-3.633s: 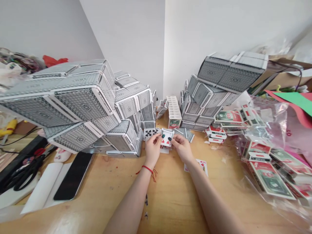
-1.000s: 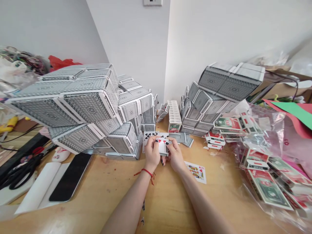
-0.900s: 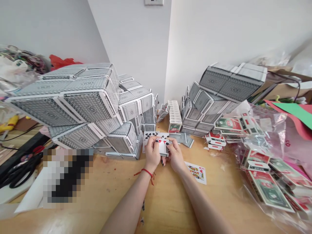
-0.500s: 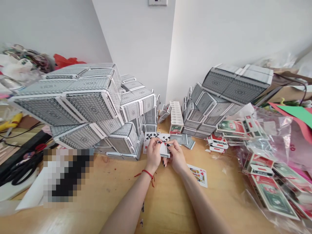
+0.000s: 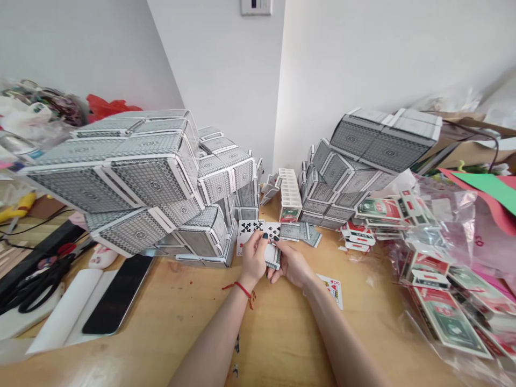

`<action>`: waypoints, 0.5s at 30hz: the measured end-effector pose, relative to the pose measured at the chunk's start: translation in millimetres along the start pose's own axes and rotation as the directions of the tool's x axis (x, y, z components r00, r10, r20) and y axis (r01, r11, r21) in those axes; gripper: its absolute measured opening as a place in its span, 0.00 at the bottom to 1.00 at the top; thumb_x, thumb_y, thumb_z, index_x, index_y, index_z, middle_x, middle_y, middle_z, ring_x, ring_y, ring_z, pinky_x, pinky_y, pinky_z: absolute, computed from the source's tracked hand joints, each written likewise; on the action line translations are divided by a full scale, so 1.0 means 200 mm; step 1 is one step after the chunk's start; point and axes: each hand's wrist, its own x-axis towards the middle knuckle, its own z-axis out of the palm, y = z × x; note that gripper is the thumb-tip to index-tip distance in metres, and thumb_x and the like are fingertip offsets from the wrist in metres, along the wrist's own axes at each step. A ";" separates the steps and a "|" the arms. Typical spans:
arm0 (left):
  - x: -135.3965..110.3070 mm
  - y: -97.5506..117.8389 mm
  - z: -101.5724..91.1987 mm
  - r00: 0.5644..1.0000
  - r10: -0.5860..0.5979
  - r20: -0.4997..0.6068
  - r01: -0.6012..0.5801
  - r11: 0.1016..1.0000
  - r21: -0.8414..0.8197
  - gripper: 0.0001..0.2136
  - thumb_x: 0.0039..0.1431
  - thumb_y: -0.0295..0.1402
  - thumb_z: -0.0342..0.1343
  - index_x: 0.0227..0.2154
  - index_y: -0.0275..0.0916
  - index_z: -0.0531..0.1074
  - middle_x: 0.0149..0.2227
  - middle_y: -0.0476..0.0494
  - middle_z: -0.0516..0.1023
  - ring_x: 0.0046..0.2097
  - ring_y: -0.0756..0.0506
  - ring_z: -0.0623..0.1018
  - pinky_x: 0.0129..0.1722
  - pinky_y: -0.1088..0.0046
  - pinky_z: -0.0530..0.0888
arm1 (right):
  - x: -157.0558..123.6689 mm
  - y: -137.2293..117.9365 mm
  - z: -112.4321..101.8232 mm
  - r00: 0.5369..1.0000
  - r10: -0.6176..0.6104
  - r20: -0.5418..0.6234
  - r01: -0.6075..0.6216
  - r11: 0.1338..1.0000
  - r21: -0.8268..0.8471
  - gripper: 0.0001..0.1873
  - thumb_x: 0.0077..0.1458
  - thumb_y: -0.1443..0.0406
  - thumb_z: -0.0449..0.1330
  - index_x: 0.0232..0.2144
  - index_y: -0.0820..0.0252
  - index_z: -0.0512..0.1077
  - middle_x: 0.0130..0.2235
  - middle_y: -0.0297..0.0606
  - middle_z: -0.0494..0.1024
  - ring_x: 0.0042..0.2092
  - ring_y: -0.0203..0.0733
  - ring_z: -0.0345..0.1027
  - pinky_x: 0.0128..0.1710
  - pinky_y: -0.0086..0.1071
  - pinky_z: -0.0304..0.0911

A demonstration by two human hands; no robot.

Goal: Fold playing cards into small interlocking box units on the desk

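Observation:
Between my hands is a playing card (image 5: 273,258) with folded edges and a grey patterned back along its near side. My left hand (image 5: 253,258), with a red string bracelet at the wrist, grips it from the left. My right hand (image 5: 293,263) pinches its right side, thumb on top and fingers partly underneath. Just beyond my hands lie face-up playing cards (image 5: 244,244), partly covered by them. Grey-backed cards (image 5: 308,235) lie to the right. A king of hearts (image 5: 335,290) shows partly behind my right forearm.
Tall stacked structures of grey-backed cards stand left (image 5: 153,185) and right (image 5: 355,177). A row of card boxes (image 5: 288,188) sits between them. More boxed decks (image 5: 447,320) lie in plastic at right. A phone (image 5: 116,295) and black scissors (image 5: 44,285) are at left.
My right hand has turned and dropped slightly, and the card in my hands is tilted more. More of the king is covered by my forearm. The camera view has shifted slightly.

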 end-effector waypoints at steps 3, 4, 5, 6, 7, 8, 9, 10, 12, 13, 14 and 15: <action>-0.01 0.00 0.00 1.000 0.003 0.026 -0.004 1.000 0.018 0.11 0.56 0.37 0.43 0.22 0.38 0.61 0.20 0.52 0.62 0.22 0.53 0.63 0.21 0.79 0.61 | -0.01 -0.01 -0.01 0.999 -0.015 0.045 0.018 0.998 -0.060 0.15 0.53 0.57 0.52 0.38 0.62 0.60 0.22 0.36 0.74 0.19 0.38 0.70 0.13 0.26 0.65; -0.01 0.00 0.00 1.000 0.004 0.029 -0.004 1.000 0.029 0.11 0.56 0.37 0.43 0.22 0.38 0.61 0.20 0.51 0.63 0.22 0.53 0.63 0.21 0.79 0.61 | -0.01 -0.01 -0.02 0.998 -0.022 0.053 0.026 0.997 -0.076 0.15 0.52 0.57 0.53 0.37 0.62 0.61 0.21 0.35 0.74 0.19 0.38 0.70 0.13 0.26 0.66; 0.00 0.00 0.00 0.999 0.002 0.036 -0.004 0.999 0.044 0.12 0.56 0.38 0.44 0.22 0.38 0.61 0.20 0.51 0.63 0.22 0.53 0.63 0.21 0.79 0.61 | -0.01 -0.01 -0.02 0.998 -0.031 0.054 0.036 0.995 -0.090 0.15 0.51 0.57 0.54 0.37 0.62 0.61 0.21 0.35 0.74 0.19 0.38 0.70 0.13 0.26 0.66; 0.00 0.00 0.00 0.999 -0.002 0.045 -0.001 0.998 0.060 0.12 0.56 0.39 0.44 0.22 0.38 0.61 0.20 0.52 0.62 0.22 0.53 0.63 0.21 0.79 0.61 | -0.01 -0.01 -0.03 0.998 -0.045 0.048 0.050 0.994 -0.101 0.15 0.51 0.57 0.55 0.36 0.62 0.62 0.21 0.35 0.74 0.19 0.37 0.70 0.14 0.26 0.66; 0.00 0.01 0.00 0.999 -0.009 0.048 0.006 0.997 0.072 0.12 0.55 0.39 0.45 0.22 0.38 0.62 0.20 0.52 0.63 0.22 0.53 0.63 0.20 0.79 0.61 | -0.01 -0.01 -0.03 0.997 -0.067 0.035 0.070 0.992 -0.109 0.16 0.50 0.57 0.56 0.36 0.62 0.62 0.21 0.35 0.74 0.19 0.37 0.70 0.14 0.26 0.66; 0.01 0.01 0.01 0.999 -0.017 0.041 0.013 0.996 0.083 0.12 0.55 0.39 0.45 0.23 0.38 0.63 0.20 0.52 0.63 0.22 0.53 0.64 0.20 0.80 0.61 | 0.00 -0.01 -0.03 0.995 -0.095 0.017 0.096 0.989 -0.115 0.16 0.49 0.56 0.56 0.36 0.63 0.63 0.21 0.35 0.74 0.19 0.37 0.70 0.14 0.26 0.66; 0.01 0.02 0.01 1.000 -0.023 0.020 0.021 0.995 0.094 0.11 0.55 0.39 0.46 0.24 0.38 0.64 0.21 0.52 0.65 0.23 0.53 0.65 0.20 0.80 0.62 | 0.00 0.00 -0.03 0.992 -0.124 -0.004 0.123 0.985 -0.120 0.16 0.49 0.56 0.57 0.36 0.63 0.63 0.22 0.35 0.74 0.19 0.37 0.70 0.14 0.26 0.66; 0.01 0.02 0.01 1.000 -0.027 -0.009 0.028 0.994 0.103 0.10 0.55 0.39 0.46 0.27 0.38 0.65 0.22 0.51 0.67 0.24 0.53 0.66 0.21 0.80 0.62 | 0.01 0.01 -0.03 0.988 -0.152 -0.027 0.147 0.981 -0.125 0.17 0.49 0.56 0.57 0.36 0.63 0.63 0.22 0.35 0.74 0.20 0.37 0.70 0.14 0.26 0.66; 0.02 0.02 0.00 0.997 -0.024 -0.067 0.033 0.990 0.139 0.11 0.55 0.39 0.46 0.29 0.37 0.68 0.24 0.50 0.69 0.26 0.52 0.68 0.23 0.79 0.64 | 0.02 0.02 -0.03 0.979 -0.194 -0.067 0.184 0.974 -0.136 0.17 0.49 0.56 0.57 0.37 0.62 0.63 0.22 0.34 0.74 0.21 0.38 0.71 0.14 0.26 0.66; 0.03 0.02 0.00 0.997 -0.015 -0.080 0.029 0.985 0.169 0.11 0.54 0.38 0.46 0.28 0.36 0.69 0.24 0.49 0.70 0.26 0.51 0.69 0.24 0.79 0.65 | 0.02 0.02 -0.04 0.975 -0.206 -0.081 0.193 0.971 -0.141 0.18 0.49 0.56 0.57 0.38 0.62 0.64 0.23 0.34 0.74 0.21 0.38 0.71 0.15 0.27 0.66; 0.03 0.02 0.00 0.997 -0.003 -0.076 0.019 0.979 0.201 0.11 0.54 0.37 0.47 0.26 0.36 0.69 0.24 0.49 0.71 0.27 0.51 0.69 0.25 0.78 0.66 | 0.02 0.02 -0.04 0.973 -0.213 -0.090 0.198 0.969 -0.146 0.18 0.49 0.56 0.57 0.39 0.61 0.64 0.22 0.34 0.74 0.21 0.38 0.71 0.15 0.28 0.67; 0.03 0.01 0.00 0.998 0.010 -0.060 0.004 0.973 0.231 0.10 0.53 0.36 0.48 0.25 0.36 0.70 0.24 0.48 0.71 0.27 0.51 0.70 0.26 0.78 0.66 | 0.02 0.02 -0.04 0.972 -0.216 -0.092 0.201 0.968 -0.151 0.18 0.49 0.56 0.57 0.39 0.61 0.64 0.22 0.33 0.74 0.22 0.38 0.71 0.16 0.28 0.67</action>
